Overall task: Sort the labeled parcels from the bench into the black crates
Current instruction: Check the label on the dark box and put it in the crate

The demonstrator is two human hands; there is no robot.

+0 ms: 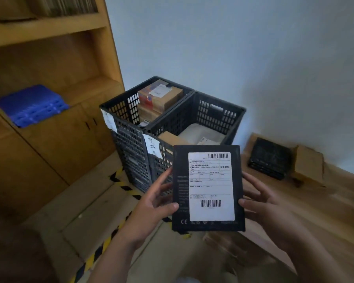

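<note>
- Left hand (158, 203): grip holds the left edge of a flat black parcel (207, 188), thumb over the front face near the lower left, fingers curled behind.
- Right hand (260, 201): grip holds the right edge of the same parcel, thumb tip on the front edge, fingers spread behind.
- Black parcel: held upright in the air between both hands, face toward the camera, in front of the crates and off the desk. White shipping label (211, 185) covers most of the face; barcodes at its top right and lower middle. Small print too blurred to read.
- Near black crate (219, 117): just behind the parcel, beside the desk's left end. Holds a white soft parcel (202, 132) and a brown box (170, 137). Handwritten paper tag (152, 146) on its front corner.
- Far black crate (125, 111): touching the near one, on its left. Stacked brown cartons inside, top carton (161, 97) with a white label. Paper tag (109, 120) on its outer wall.
- Desk (315, 211): wooden, at right. Near its back edge by the wall sit a black box (269, 158) and, just beside it, a brown cardboard box (309, 165).
- Floor: yellow-black hazard tape (102, 248) runs along by the crates.
- Wooden shelf unit (49, 68) at left; stack of blue trays (32, 105) on one shelf.
</note>
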